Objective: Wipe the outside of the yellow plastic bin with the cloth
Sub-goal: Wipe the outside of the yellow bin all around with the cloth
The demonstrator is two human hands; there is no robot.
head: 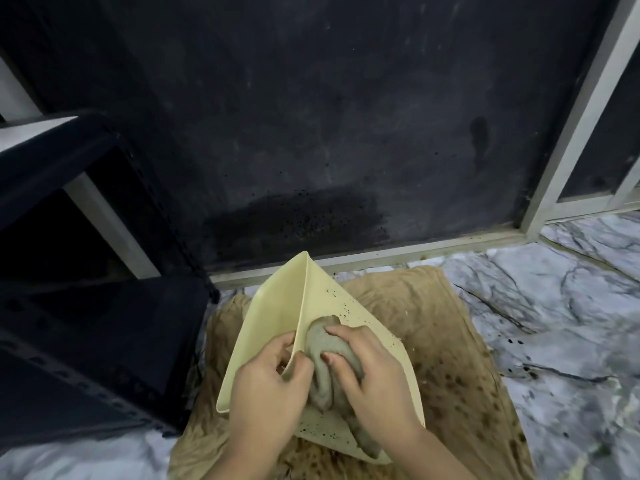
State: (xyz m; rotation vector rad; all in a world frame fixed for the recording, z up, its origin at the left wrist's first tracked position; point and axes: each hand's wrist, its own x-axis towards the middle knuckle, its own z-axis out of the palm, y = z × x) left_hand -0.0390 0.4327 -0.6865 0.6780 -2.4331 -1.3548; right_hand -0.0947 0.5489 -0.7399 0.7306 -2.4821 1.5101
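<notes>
The pale yellow plastic bin (277, 306) lies tilted on a tan mat, one corner edge pointing up and away from me. Dark specks dot its right outer face. My left hand (268, 389) grips the bin's near edge, fingers curled over the rim. My right hand (374, 375) presses a bunched grey cloth (323, 344) against the speckled right outer side of the bin. Part of the cloth trails out below my right wrist.
A stained tan mat (460, 358) lies under the bin on a marbled grey floor (571, 323). A black metal rack (86, 306) stands close at the left. A dark panel in a pale frame (346, 133) rises just behind the bin.
</notes>
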